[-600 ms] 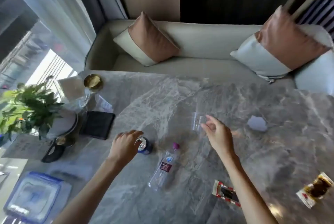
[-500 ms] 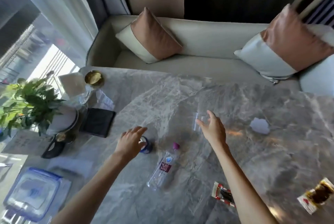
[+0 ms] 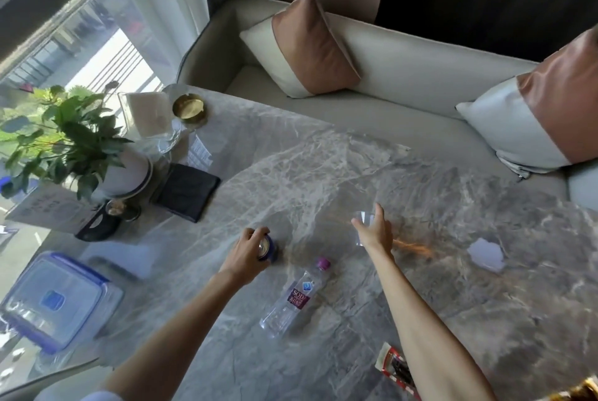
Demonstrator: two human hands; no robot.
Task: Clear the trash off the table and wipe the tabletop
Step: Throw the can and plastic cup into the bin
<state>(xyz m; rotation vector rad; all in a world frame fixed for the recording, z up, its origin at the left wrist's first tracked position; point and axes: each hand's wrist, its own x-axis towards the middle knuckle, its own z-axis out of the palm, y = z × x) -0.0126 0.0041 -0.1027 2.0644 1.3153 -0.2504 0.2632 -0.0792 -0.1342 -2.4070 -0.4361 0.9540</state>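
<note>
On the marble table (image 3: 323, 174) a blue drink can (image 3: 271, 250) stands upright, and my left hand (image 3: 246, 255) curls over its top and side. My right hand (image 3: 375, 234) wraps a clear plastic cup (image 3: 362, 221), thumb on its left and fingers on its right. Between my forearms a clear plastic bottle (image 3: 293, 298) with a purple cap lies on its side. A crumpled white paper (image 3: 485, 253) lies to the right. At the near edge a red snack wrapper (image 3: 393, 365) is partly hidden by my right arm, and another wrapper (image 3: 582, 392) shows in the bottom right corner.
Along the table's left side stand a potted plant (image 3: 64, 141), a black folded item (image 3: 186, 190), a gold ashtray (image 3: 188, 107), a clear tissue holder (image 3: 145, 112) and a blue-lidded plastic box (image 3: 51, 300). A sofa with cushions (image 3: 310, 48) runs behind the far edge.
My left hand, open above the can half a second ago, has closed on it. My right hand has reached further and wrapped the cup. The view has shifted.
</note>
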